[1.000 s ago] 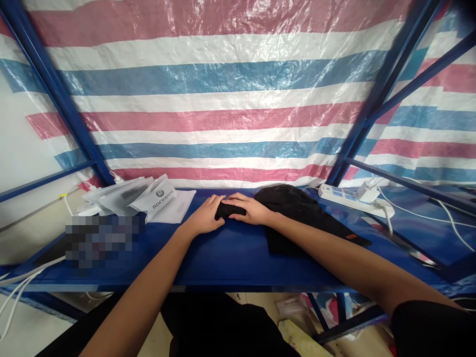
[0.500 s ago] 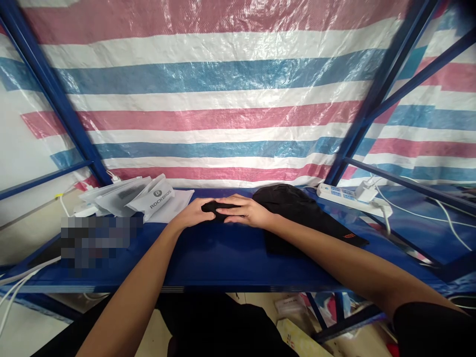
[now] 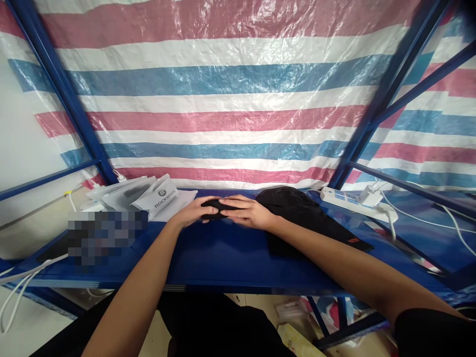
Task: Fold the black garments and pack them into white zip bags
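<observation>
Between my two hands, just above the back middle of the blue table (image 3: pixel 219 263), is a small compact black bundle (image 3: pixel 211 203) that looks like folded or rolled cloth. My left hand (image 3: pixel 189 212) grips its left end, thumb on the near side. My right hand (image 3: pixel 248 211) closes over its right end, fingers pointing left across it and hiding much of that side. Right behind my right wrist lies a larger black cloth garment (image 3: pixel 288 201), spread on the table with small orange lettering near its right corner.
White ROCKBROS pouches (image 3: pixel 163 196) lean at the back left, near a pixelated patch. A white power strip (image 3: pixel 345 198) with plugs and cables lies at the back right. Blue metal posts (image 3: pixel 74 109) frame the table, before a striped plastic sheet (image 3: pixel 230 119).
The view has shifted slightly. My fingers have changed their hold a little: the right fingers now sit nearer the bundle's right end, leaving more of its top showing.
</observation>
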A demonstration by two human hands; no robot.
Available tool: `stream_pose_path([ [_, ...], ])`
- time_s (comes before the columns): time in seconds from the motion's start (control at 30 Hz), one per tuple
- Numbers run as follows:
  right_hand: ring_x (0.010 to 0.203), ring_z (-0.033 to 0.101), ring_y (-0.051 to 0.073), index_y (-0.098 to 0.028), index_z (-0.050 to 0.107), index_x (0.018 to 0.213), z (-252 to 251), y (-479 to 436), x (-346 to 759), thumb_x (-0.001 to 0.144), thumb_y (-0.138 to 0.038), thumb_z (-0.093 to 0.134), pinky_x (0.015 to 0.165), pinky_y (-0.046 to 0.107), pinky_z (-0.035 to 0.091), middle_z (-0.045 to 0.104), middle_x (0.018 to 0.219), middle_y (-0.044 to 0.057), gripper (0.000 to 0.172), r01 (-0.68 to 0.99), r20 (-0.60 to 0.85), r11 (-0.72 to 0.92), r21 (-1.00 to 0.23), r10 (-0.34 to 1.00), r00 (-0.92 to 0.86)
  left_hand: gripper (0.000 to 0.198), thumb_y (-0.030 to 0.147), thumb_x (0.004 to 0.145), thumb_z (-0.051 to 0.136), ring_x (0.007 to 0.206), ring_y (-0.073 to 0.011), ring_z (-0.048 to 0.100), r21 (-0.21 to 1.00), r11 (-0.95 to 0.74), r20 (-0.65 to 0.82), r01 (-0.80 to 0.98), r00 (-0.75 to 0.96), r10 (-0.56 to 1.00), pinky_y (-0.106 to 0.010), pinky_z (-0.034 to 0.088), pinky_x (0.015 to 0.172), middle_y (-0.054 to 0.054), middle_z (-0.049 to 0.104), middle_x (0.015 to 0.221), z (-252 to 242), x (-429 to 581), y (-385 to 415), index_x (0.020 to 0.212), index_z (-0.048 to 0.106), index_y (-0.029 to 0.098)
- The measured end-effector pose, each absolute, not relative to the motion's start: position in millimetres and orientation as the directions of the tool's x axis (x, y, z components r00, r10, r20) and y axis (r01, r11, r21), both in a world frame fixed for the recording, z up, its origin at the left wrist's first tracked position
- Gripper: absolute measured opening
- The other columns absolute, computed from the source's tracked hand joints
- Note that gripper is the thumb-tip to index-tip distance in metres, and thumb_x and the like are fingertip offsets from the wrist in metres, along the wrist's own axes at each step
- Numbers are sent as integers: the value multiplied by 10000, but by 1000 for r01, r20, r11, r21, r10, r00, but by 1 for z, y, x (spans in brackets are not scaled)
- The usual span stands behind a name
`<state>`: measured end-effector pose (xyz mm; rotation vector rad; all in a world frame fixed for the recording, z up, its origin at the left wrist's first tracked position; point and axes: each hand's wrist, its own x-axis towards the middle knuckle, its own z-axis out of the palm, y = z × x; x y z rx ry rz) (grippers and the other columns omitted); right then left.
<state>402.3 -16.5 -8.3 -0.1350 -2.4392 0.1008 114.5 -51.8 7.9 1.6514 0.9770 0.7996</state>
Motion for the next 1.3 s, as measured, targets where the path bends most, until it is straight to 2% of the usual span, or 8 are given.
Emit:
stream_pose_path([
  [0.07, 1461, 618, 297, -351, 739, 1442, -13, -10, 404, 1043, -266, 719, 1225, 543, 526, 631, 1595, 67, 409, 154, 708, 969, -192, 245, -662, 521, 463, 939, 618, 1044, -265, 730, 935, -272, 193, 228, 316, 929, -365, 595, 828, -121, 748, 1280, 6, 110, -45, 1383, 683, 199],
  [0.2, 1393, 683, 299, -317, 782, 1389, -25, 5, 411, 1027, -304, 725, 1233, 509, 529, 668, 1552, 67, 366, 271, 701, 890, -367, 456, -548, 327, 391, 957, 566, 1255, -366, 668, 626, -198, 400, 755, -93, 912, -489, 509, 1110, -176, 722, 1332, -2, 90, -33, 1117, 754, 176],
  [0.3, 1366, 704, 307, -308, 793, 1374, -32, 14, 415, 1002, -306, 746, 1222, 507, 541, 680, 1535, 63, 375, 303, 664, 842, -446, 539, -518, 355, 353, 919, 645, 1306, -448, 635, 394, 86, 334, 915, -230, 914, -533, 483, 1108, -257, 688, 1372, -9, 75, -30, 1183, 725, 129],
  [0.43, 1374, 698, 299, -337, 794, 1371, -34, 16, 415, 988, -310, 747, 1236, 479, 526, 675, 1542, 29, 386, 313, 648, 823, -475, 567, -508, 468, 302, 977, 604, 1203, -422, 717, 349, 269, 179, 898, -346, 921, -491, 537, 999, -247, 750, 1265, -10, 67, -31, 1410, 594, 122],
  [0.8, 1342, 717, 296, -323, 817, 1327, -20, -4, 398, 935, -384, 838, 1259, 500, 489, 760, 1421, 45, 397, 127, 668, 735, -666, 663, -339, 293, 148, 954, 543, 1056, -303, 734, 318, -186, 517, 930, -5, 856, -423, 553, 1041, -131, 714, 1246, -10, 85, -31, 1101, 793, 196],
  [0.93, 1363, 702, 293, -316, 804, 1352, -13, -20, 389, 957, -364, 824, 1247, 498, 500, 731, 1468, 65, 399, 55, 722, 799, -599, 569, -394, 388, 326, 888, 763, 1021, -300, 728, 356, -265, 602, 896, -3, 799, -414, 593, 920, -125, 641, 1343, -12, 107, -39, 1253, 691, 216],
  [1.03, 1385, 684, 288, -326, 781, 1391, -14, -23, 387, 987, -309, 786, 1228, 496, 520, 693, 1522, 74, 404, 81, 749, 859, -505, 483, -454, 503, 248, 832, 812, 1080, -316, 721, 350, -348, 632, 869, 55, 773, -423, 604, 913, -127, 597, 1373, -12, 121, -45, 1298, 624, 226],
  [1.3, 1473, 553, 313, -308, 729, 1450, -13, -12, 390, 1038, -142, 661, 1187, 549, 549, 619, 1578, 119, 449, 384, 729, 922, 45, 232, -644, 744, -32, 805, 575, 879, -204, 722, 342, -483, 625, 806, 189, 758, -386, 630, 858, -151, 500, 1507, -17, 140, -50, 1503, 530, 222],
])
